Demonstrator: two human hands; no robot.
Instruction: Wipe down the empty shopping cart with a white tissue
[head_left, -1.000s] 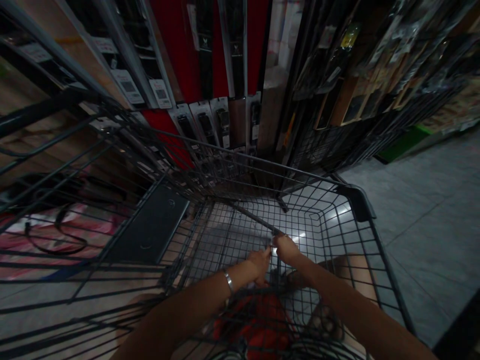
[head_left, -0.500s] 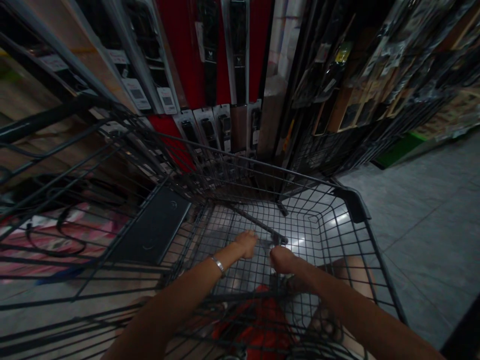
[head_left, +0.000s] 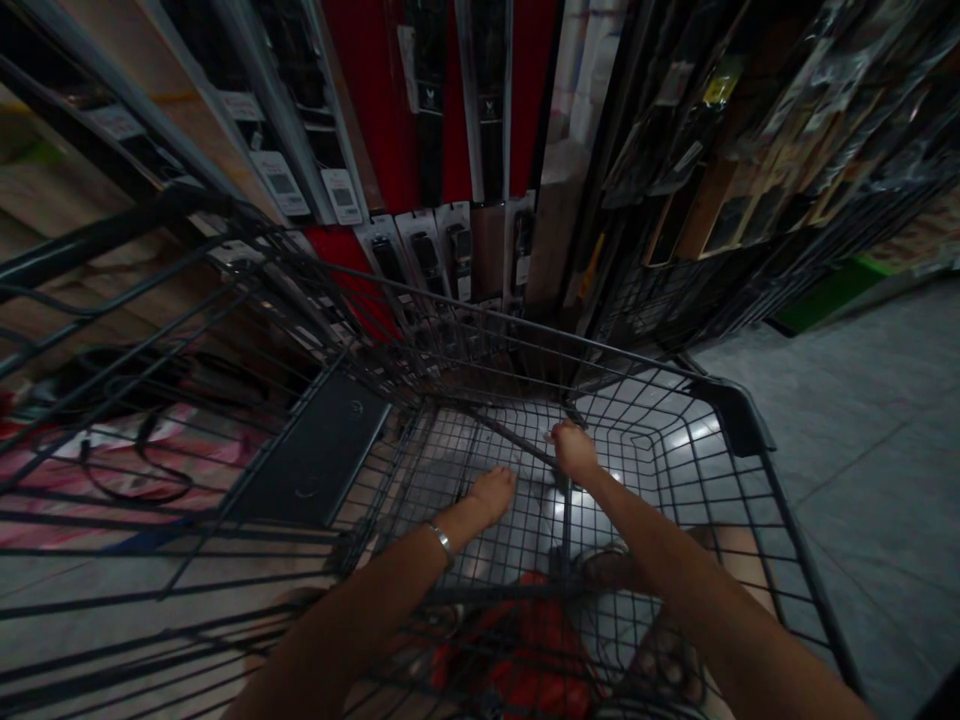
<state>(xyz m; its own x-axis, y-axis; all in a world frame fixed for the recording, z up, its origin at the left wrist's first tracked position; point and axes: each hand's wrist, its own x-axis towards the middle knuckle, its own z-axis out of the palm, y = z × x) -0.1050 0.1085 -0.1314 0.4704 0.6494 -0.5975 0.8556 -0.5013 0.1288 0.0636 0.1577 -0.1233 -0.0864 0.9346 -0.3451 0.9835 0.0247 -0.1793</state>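
Observation:
Both my hands reach down inside a dark wire shopping cart (head_left: 480, 308). My left hand (head_left: 493, 492), with a silver bracelet (head_left: 441, 540) at its wrist, is closed over the wire floor of the basket. Whatever its fingers hold, if anything, is hidden. My right hand (head_left: 574, 452) is closed too, farther forward and to the right. A small pale bit shows at its fingertips, too dim to name. The hands are apart. Through the mesh below them I see the cart's lower frame bars.
Packaged goods (head_left: 459, 245) hang on a rack with red panels beyond the cart. A dark plastic panel (head_left: 315, 445) is at the cart's left end. Past it lie pink packages (head_left: 187, 455). Under the wire is something red (head_left: 551, 650). Grey tiled floor (head_left: 862, 400) lies right.
My right hand has moved forward, away from me, and the gap between my hands has widened. My left hand stays nearly in place. The view has shifted slightly.

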